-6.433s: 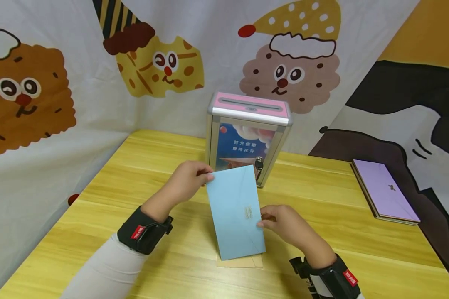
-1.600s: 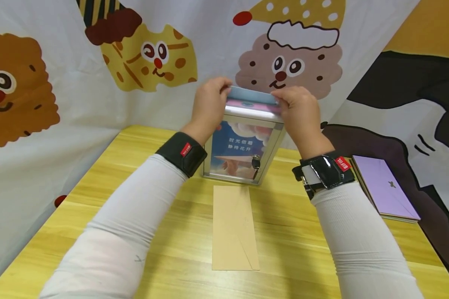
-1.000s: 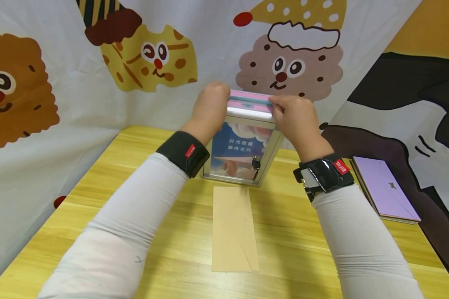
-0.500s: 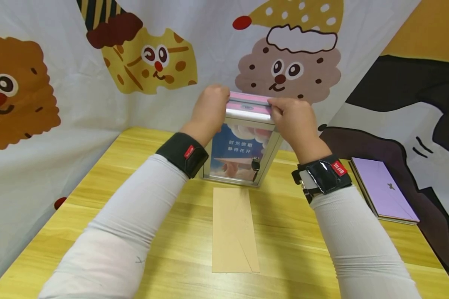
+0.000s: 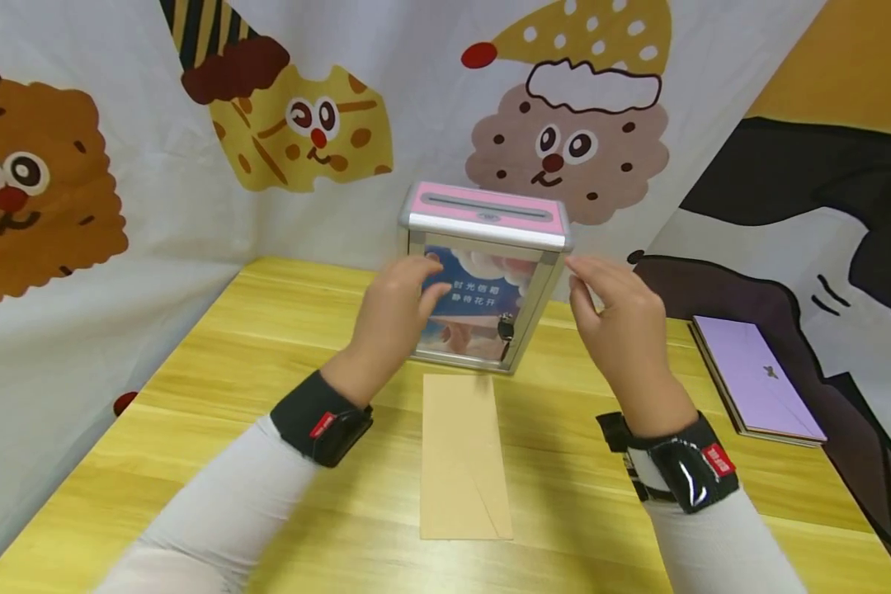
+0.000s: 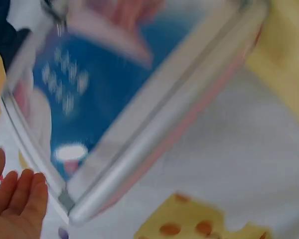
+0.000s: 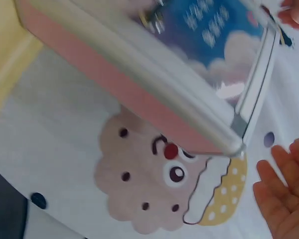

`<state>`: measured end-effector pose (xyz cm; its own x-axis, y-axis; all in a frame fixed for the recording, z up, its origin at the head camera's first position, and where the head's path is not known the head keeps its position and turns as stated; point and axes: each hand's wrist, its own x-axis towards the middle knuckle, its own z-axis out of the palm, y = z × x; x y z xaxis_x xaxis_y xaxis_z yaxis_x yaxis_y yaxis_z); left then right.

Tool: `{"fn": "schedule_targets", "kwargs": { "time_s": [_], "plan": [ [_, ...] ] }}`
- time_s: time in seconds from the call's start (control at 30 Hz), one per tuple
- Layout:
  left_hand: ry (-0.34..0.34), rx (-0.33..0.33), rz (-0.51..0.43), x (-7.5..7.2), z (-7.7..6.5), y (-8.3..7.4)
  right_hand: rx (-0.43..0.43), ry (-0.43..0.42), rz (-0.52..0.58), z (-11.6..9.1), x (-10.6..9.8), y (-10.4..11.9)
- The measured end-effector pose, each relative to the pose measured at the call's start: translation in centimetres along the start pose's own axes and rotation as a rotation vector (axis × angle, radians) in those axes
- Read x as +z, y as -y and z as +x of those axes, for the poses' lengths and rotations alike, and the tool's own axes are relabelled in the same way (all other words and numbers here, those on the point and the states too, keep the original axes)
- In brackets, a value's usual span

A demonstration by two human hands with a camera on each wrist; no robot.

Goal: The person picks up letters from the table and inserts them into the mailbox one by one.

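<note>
A pink and silver letter box (image 5: 483, 272) with a slot in its top stands toward the back of the table; a small key hangs in the lock of its clear front. My left hand (image 5: 389, 322) is in front of the box's left side, fingers relaxed and holding nothing. To the right of the box, my right hand (image 5: 624, 330) is raised with thumb and fingers apart, also holding nothing. A tan envelope (image 5: 464, 458) lies flat on the table in front of the box, between my forearms. The blue envelope is out of sight.
A stack of envelopes with a purple one (image 5: 761, 375) on top lies at the table's right side. Behind the wooden table (image 5: 327, 305) hangs a white cloth (image 5: 423, 82) printed with cartoon food faces.
Both hands held the blue envelope, raised it to the box and pushed it down through the slot, out of sight. They have since come off the top, moving down and apart.
</note>
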<state>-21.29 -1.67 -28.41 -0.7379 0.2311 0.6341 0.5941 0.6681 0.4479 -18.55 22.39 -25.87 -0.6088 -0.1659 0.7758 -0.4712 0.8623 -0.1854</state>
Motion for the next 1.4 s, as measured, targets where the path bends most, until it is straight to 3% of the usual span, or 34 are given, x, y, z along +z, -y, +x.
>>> {"fn": "schedule_targets", "kwargs": {
  "time_s": [0.1,0.2,0.33,0.43,0.57,0.7,1.03,1.4],
  "plan": [
    [0.168,-0.137,-0.019,1.4,-2.2,0.3,0.060,0.065,0.011,-2.4,-0.3,0.1],
    [0.332,-0.235,-0.009,3.0,-3.4,0.8,0.149,0.173,0.001,-4.3,-0.6,0.1],
    [0.508,-0.332,0.045,5.1,-4.0,1.7,0.281,0.392,-0.033,-6.5,-0.6,0.0],
    [0.590,-0.404,0.066,6.5,-4.4,2.5,0.342,0.567,-0.049,-8.0,-0.1,-0.2],
    [0.636,-0.434,0.075,8.3,-5.2,3.7,0.403,0.741,-0.029,-9.7,1.0,-0.3],
    [0.660,-0.412,0.130,9.5,-5.9,4.8,0.464,0.829,-0.003,-10.5,1.7,-0.1],
    [0.722,-0.396,0.204,10.4,-6.0,6.1,0.461,0.844,-0.003,-10.9,2.0,0.4],
    [0.775,-0.421,0.224,10.5,-5.2,5.8,0.454,0.843,-0.007,-11.4,2.1,0.3]
  ]
}}
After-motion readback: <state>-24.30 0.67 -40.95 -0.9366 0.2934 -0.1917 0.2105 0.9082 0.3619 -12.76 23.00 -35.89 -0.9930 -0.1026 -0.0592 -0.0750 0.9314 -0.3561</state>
